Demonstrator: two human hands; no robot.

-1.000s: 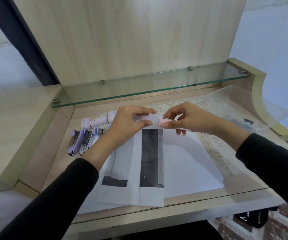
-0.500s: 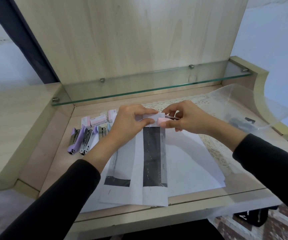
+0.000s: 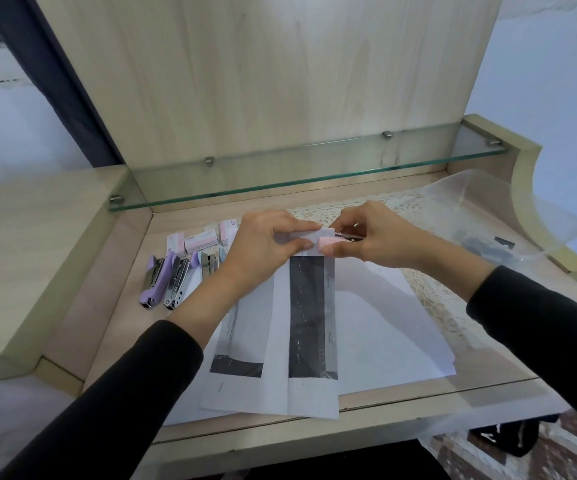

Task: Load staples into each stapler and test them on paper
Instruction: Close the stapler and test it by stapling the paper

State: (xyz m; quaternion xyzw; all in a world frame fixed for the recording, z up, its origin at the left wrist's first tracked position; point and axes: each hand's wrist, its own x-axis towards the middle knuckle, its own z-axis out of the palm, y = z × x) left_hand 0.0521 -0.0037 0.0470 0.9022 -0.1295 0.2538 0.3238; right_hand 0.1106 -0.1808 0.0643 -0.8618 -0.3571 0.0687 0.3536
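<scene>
My right hand (image 3: 377,239) grips a small pink stapler (image 3: 328,243), whose jaws sit over the far edge of a folded paper strip with a black band (image 3: 309,317). My left hand (image 3: 262,247) pinches that far edge of the strip just left of the stapler. More printed sheets (image 3: 384,337) lie underneath on the desk. Several purple and blue staplers (image 3: 162,280) lie open in a row at the left, with pink staple boxes (image 3: 201,241) behind them.
A glass shelf (image 3: 307,168) runs across the back above the desk. A clear plastic tub (image 3: 494,216) with dark items stands at the right on a lace mat (image 3: 432,296). A raised wooden ledge (image 3: 37,258) borders the left side.
Both hands have moved slightly away from me with the strip, and the pink stapler has slid further onto the paper's far edge.
</scene>
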